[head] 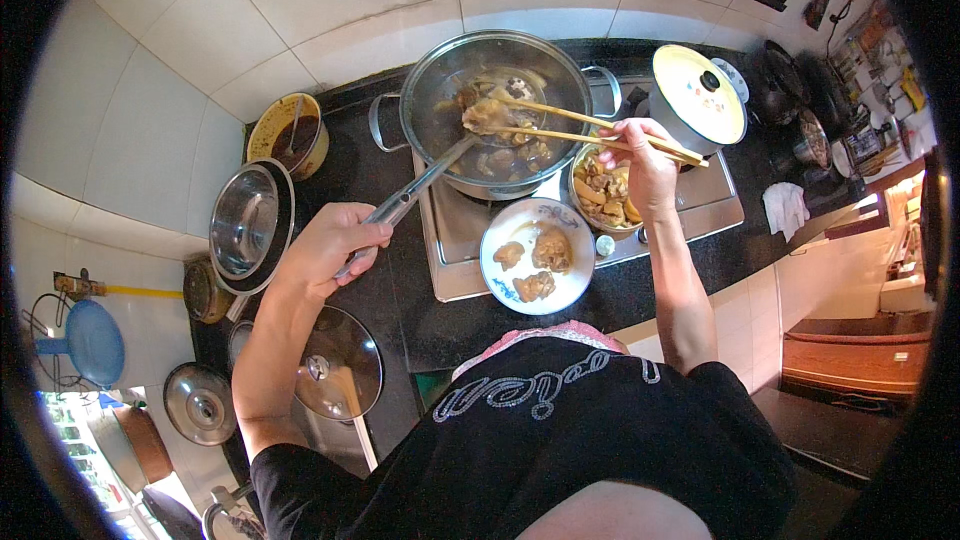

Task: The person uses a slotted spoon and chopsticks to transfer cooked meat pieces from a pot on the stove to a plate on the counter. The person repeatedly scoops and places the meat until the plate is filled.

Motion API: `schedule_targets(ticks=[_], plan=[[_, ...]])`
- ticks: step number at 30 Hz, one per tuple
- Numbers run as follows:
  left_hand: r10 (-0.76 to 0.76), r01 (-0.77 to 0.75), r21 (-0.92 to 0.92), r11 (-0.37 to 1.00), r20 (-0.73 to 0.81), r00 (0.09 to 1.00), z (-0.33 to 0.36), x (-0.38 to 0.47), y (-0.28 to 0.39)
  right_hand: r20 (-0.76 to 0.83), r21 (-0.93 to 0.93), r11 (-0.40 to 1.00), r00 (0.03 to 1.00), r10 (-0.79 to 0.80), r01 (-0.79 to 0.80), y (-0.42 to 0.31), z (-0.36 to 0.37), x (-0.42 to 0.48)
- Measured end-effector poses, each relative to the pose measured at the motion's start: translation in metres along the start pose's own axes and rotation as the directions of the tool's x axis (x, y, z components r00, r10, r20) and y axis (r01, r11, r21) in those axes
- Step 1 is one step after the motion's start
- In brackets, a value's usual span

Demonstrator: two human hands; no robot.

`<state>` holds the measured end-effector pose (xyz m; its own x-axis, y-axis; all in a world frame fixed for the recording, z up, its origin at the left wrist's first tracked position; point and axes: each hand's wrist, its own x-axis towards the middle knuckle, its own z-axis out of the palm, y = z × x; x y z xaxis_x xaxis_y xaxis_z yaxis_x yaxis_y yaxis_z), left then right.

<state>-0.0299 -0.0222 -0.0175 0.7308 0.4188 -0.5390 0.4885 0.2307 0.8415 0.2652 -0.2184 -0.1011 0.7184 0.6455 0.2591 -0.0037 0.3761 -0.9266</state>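
Note:
A large two-handled steel pot (420, 142) on the stove holds dark broth and several pieces of cooked meat. My left hand (337, 247) grips the handle of a metal ladle (420, 187), whose head is in the pot among the food. With my right hand (646, 165) I hold a pair of wooden chopsticks (577, 136); their tips are at a chunk of meat (486, 117) above the broth, by the ladle. In front of the pot, a white plate (501, 286) with a blue pattern bears three pieces of browned meat (552, 249).
Right of the plate, a bowl (600, 221) of meat pieces sits on the gas stove (705, 199) near a lidded enamel pot (697, 94). At left stand a yellow sauce pot (319, 146), a steel pan (251, 217) and a glass lid (341, 360). A white cloth (785, 208) lies far right.

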Motion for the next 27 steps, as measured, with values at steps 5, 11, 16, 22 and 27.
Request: schedule_targets(ticks=[5,11,16,22,27], plan=[[-0.004,0.004,0.023,1.000,0.006,1.000,0.000,-0.004,0.003,0.093,0.056,0.998,0.995,0.033,-0.038,-0.012,-0.008,0.020],[-0.013,0.013,0.024,1.000,0.015,1.000,-0.001,-0.004,0.007,0.146,0.018,0.996,0.985,0.088,-0.092,-0.003,-0.008,0.050],[-0.008,0.007,0.024,1.000,0.009,1.000,-0.003,-0.003,0.005,0.038,-0.026,0.999,0.998,0.043,-0.042,0.000,0.012,0.041],[-0.007,0.007,0.042,0.999,0.005,1.000,-0.001,0.000,0.007,-0.001,-0.187,0.976,0.993,-0.117,0.115,-0.007,0.028,0.005],[0.012,-0.012,0.009,1.000,0.007,1.000,0.002,-0.002,0.006,-0.209,0.134,0.989,0.977,-0.035,0.064,0.006,0.010,0.015]])
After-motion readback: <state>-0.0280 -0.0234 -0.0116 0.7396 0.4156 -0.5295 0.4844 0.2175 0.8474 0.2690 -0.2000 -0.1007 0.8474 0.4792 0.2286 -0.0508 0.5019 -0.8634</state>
